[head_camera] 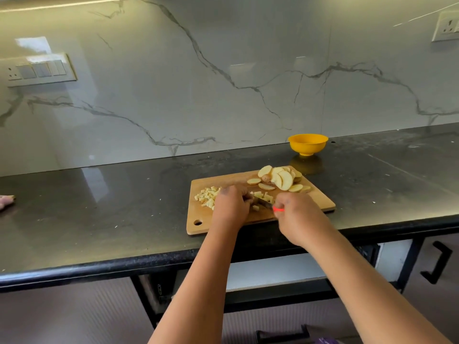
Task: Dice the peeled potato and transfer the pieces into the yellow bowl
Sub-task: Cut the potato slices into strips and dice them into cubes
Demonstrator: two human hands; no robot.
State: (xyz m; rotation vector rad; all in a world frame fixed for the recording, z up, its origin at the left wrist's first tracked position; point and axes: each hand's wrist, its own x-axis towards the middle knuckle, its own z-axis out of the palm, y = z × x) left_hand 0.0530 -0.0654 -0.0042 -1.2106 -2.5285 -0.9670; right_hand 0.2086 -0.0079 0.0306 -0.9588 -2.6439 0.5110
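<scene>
A wooden cutting board [223, 181] lies on the black counter. Potato slices [282, 178] are piled at its far right corner. A heap of diced potato [207, 194] sits at its left side, and a few more cut pieces [260, 196] lie in the middle between my hands. My right hand [298, 217] grips a knife with an orange-red handle [278, 209]; its blade [263, 202] points left across the cut pieces. My left hand [232, 204] is curled over potato at the blade's tip; what it holds is hidden. The yellow bowl [308, 144] stands behind the board, near the wall.
The marble wall rises behind the counter, with a switch panel [37, 70] at left and a socket [447, 26] at top right. A pinkish cloth [6, 201] lies at the counter's far left edge. Drawers with black handles [437, 261] sit below the counter.
</scene>
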